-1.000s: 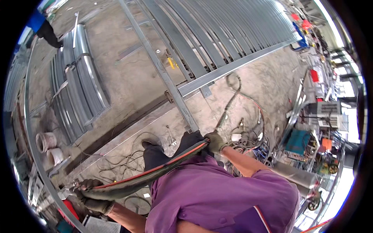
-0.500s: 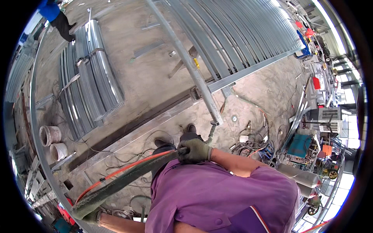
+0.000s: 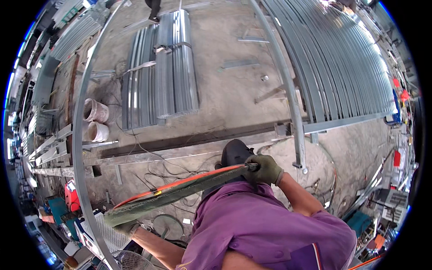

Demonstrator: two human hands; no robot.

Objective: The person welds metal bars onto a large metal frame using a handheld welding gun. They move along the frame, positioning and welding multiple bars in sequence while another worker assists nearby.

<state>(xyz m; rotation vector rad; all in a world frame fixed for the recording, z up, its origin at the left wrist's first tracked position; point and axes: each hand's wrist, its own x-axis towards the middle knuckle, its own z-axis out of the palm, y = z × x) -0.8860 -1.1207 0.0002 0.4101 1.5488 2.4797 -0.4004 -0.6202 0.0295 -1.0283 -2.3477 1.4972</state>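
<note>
A worn, dark green strap-like band stretches across the front of my body, with an orange-red cord or strip along its upper edge. My right hand, in a dark green work glove, is closed around the band's right end, close to my waist. My left hand, gloved too, is at the far left end; the band covers most of its fingers, so its grip is hard to make out. Below the band, next to my left forearm, is a round grey disc on a stand.
Bundled metal profiles lie ahead. Long steel channels rest on a frame at the right. A rail runs along my left; a beam stands ahead right. Loose cables cover the floor. Two buckets and a fan guard are leftward.
My view has turned left, so surroundings shift rightward in the picture. The band stays stretched between both hands, now at a flatter slant. One foot has swung forward.
</note>
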